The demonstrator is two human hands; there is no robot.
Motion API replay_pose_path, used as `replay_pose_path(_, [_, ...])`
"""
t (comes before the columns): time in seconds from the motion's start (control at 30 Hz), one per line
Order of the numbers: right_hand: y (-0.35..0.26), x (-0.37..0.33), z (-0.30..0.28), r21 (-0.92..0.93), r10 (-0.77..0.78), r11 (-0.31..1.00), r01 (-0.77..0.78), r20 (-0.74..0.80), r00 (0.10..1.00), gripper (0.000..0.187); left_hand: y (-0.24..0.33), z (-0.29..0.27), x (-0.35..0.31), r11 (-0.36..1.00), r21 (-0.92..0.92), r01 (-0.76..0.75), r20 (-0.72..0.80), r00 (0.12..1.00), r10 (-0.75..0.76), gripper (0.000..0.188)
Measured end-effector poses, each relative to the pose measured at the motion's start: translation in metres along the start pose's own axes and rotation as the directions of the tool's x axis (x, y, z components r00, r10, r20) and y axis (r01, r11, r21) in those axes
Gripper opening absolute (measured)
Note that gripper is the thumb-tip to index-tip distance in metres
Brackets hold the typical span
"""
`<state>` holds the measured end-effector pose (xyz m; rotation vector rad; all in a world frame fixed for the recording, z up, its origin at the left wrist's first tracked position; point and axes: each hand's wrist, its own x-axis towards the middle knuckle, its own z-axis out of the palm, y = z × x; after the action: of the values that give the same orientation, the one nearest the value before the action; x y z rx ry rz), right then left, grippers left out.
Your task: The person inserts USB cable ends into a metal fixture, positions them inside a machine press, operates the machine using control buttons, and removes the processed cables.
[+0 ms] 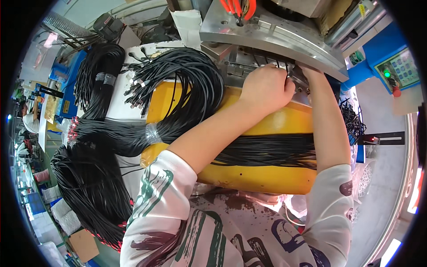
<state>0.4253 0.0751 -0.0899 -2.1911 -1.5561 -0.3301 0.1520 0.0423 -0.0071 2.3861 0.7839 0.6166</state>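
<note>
From where I stand, work at the silver steel press looks under way: on the smooth yellow panel before it lies a long band of thin black cables, with taped black cable hanks heaped leftward, though I can't tell which are finished or remain. The left arm slants forward, the right arm reaches nearly straight, its hand mostly hidden beneath the plate. The left hand has curled fingers beside a few black strands, but I can't see either hand's grip.
</note>
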Motion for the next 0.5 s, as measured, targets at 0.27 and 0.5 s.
replay_pose_path(0.27, [-0.093,-0.01,-0.065,0.039,0.086,0.993,-0.11,0.391,0.916,0.06,-0.036,0.019,0.007,0.861,0.466,0.203,-0.436,0.9,0.024,0.062])
replay_pose_path(0.5, [-0.061,-0.035,-0.055,0.435,0.176,0.846,-0.309,0.318,0.932,0.049,-0.025,0.008,0.004,0.878,0.449,0.164,-0.253,0.966,-0.051,0.068])
